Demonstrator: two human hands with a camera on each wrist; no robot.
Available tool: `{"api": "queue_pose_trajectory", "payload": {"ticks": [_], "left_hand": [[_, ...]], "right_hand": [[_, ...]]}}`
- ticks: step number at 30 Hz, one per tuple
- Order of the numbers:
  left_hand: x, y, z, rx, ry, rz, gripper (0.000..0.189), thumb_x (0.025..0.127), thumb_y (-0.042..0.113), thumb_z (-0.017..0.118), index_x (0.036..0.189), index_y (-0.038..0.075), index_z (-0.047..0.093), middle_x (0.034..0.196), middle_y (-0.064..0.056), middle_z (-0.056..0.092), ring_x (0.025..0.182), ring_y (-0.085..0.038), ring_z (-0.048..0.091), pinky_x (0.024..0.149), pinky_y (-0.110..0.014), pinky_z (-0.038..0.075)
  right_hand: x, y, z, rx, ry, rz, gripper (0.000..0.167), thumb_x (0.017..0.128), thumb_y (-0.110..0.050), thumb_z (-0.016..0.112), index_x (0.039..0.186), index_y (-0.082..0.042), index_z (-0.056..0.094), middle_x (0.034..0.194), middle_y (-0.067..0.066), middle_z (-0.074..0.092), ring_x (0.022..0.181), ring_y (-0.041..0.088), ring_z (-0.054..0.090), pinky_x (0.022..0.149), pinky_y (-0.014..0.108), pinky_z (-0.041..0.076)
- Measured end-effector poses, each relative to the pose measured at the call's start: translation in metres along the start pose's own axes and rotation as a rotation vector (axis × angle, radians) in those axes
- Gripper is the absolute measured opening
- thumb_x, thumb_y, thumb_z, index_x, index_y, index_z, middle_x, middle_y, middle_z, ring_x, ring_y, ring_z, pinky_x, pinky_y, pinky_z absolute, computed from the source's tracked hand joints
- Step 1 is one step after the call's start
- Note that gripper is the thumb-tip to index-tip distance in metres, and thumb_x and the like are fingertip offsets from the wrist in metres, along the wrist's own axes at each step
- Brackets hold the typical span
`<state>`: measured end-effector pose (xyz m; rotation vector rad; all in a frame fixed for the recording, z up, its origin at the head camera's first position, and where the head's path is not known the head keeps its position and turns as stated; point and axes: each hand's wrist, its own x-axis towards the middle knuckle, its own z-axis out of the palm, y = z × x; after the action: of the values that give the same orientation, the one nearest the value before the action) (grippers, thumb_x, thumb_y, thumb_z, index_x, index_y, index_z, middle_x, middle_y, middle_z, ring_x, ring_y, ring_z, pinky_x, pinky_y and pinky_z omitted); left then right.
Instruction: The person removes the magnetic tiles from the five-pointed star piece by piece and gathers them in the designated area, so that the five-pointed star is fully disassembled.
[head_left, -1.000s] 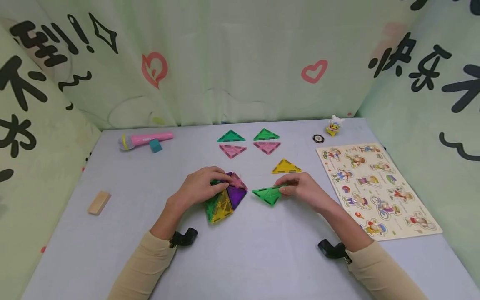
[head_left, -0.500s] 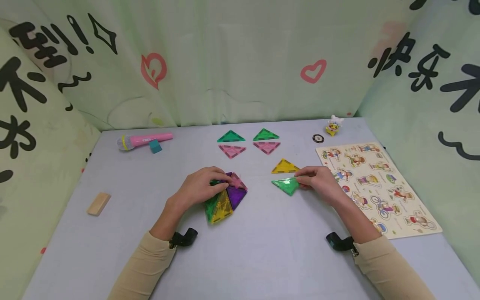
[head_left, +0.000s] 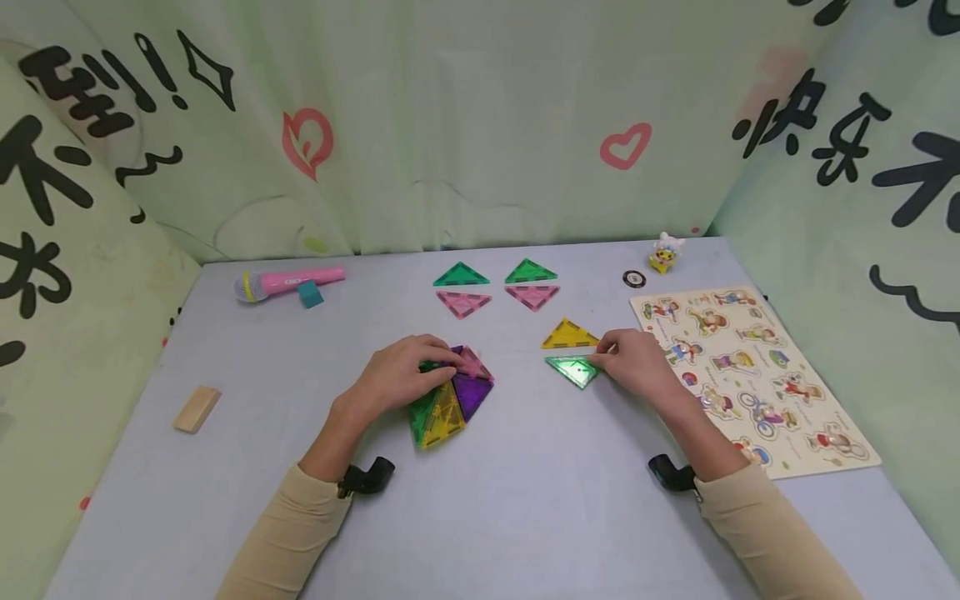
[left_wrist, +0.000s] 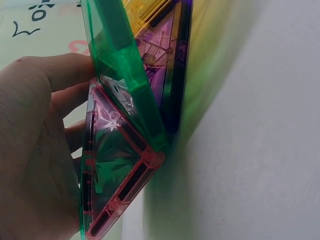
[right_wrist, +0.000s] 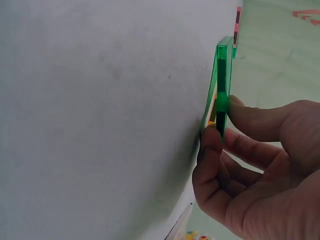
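On the left, my left hand [head_left: 401, 371] grips a cluster of triangular magnetic tiles [head_left: 471, 394] in green, yellow, purple and pink. A green tile [left_wrist: 122, 60] and a pink-edged tile [left_wrist: 125, 185] stand joined beside its fingers in the left wrist view. My right hand [head_left: 637, 364] pinches a single green triangular magnetic tile [head_left: 572, 368] by one corner, between thumb and fingers. That green tile [right_wrist: 223, 85] is seen edge-on in the right wrist view. Just behind it lies a yellow triangular tile [head_left: 568, 335].
Two green tiles [head_left: 461, 274] and two pink tiles [head_left: 463, 303] lie at the back. A pink toy microphone [head_left: 300, 280], teal cube [head_left: 310, 293] and wooden block [head_left: 197, 408] are on the left. At right lie a picture puzzle board [head_left: 795, 417], black disc [head_left: 633, 279] and small figurine [head_left: 664, 252].
My right hand has moved right and slightly back with the green tile, bringing it in front of the yellow tile. My left hand stays where it was on the cluster.
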<state>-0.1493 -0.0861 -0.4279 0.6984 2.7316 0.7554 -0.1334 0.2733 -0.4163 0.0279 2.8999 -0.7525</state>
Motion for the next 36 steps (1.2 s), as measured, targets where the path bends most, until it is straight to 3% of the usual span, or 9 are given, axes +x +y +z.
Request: {"api": "queue_pose_trajectory", "payload": {"ticks": [7,16,23,29,32,36], "left_hand": [[0.000,-0.001,0.000,-0.005,-0.002,-0.005,0.028,0.099,0.044,0.056,0.123,0.037,0.070,0.137,0.002,0.059,0.133,-0.024,0.051,0.109,-0.052,0.043],[0.000,-0.001,-0.001,0.002,-0.012,-0.006,0.030,0.099,0.044,0.056,0.125,0.036,0.069,0.137,0.001,0.060,0.132,-0.023,0.052,0.108,-0.052,0.043],[-0.003,-0.008,-0.012,-0.009,-0.005,-0.042,0.039,0.096,0.050,0.059,0.131,0.032,0.065,0.138,0.002,0.059,0.131,-0.022,0.053,0.107,-0.052,0.045],[-0.010,-0.024,-0.031,-0.026,-0.026,-0.153,0.048,0.094,0.054,0.060,0.135,0.030,0.061,0.140,-0.002,0.058,0.132,-0.027,0.052,0.104,-0.058,0.044],[-0.017,-0.030,-0.041,-0.029,-0.060,-0.246,0.051,0.093,0.058,0.059,0.131,0.025,0.063,0.131,-0.005,0.064,0.119,-0.026,0.060,0.095,-0.054,0.049],[-0.024,-0.035,-0.051,-0.010,-0.115,-0.349,0.053,0.091,0.063,0.057,0.118,0.019,0.070,0.109,-0.004,0.070,0.095,-0.021,0.063,0.075,-0.040,0.050]], "right_hand": [[0.000,-0.004,0.001,-0.039,0.000,0.009,0.019,0.091,-0.020,0.071,0.095,-0.001,0.070,0.071,0.006,0.059,0.068,0.020,0.049,0.060,0.029,0.036],[-0.003,-0.015,-0.008,-0.064,-0.010,0.001,0.022,0.094,-0.018,0.064,0.106,0.000,0.069,0.091,0.015,0.068,0.073,0.022,0.053,0.060,0.028,0.040],[-0.002,-0.036,-0.011,-0.002,-0.057,-0.095,0.026,0.095,-0.021,0.063,0.113,-0.003,0.069,0.095,0.014,0.067,0.079,0.023,0.054,0.064,0.028,0.043],[0.002,-0.054,0.011,0.058,-0.143,-0.229,0.021,0.094,-0.017,0.065,0.109,-0.005,0.071,0.085,0.007,0.065,0.074,0.018,0.053,0.064,0.028,0.044],[0.007,-0.064,0.024,0.092,-0.173,-0.284,0.019,0.093,-0.016,0.065,0.108,-0.007,0.072,0.084,0.004,0.066,0.075,0.017,0.054,0.066,0.029,0.045],[0.013,-0.079,0.037,0.143,-0.202,-0.318,0.018,0.095,-0.019,0.064,0.109,-0.010,0.071,0.088,0.003,0.066,0.079,0.017,0.055,0.071,0.030,0.047]]}}
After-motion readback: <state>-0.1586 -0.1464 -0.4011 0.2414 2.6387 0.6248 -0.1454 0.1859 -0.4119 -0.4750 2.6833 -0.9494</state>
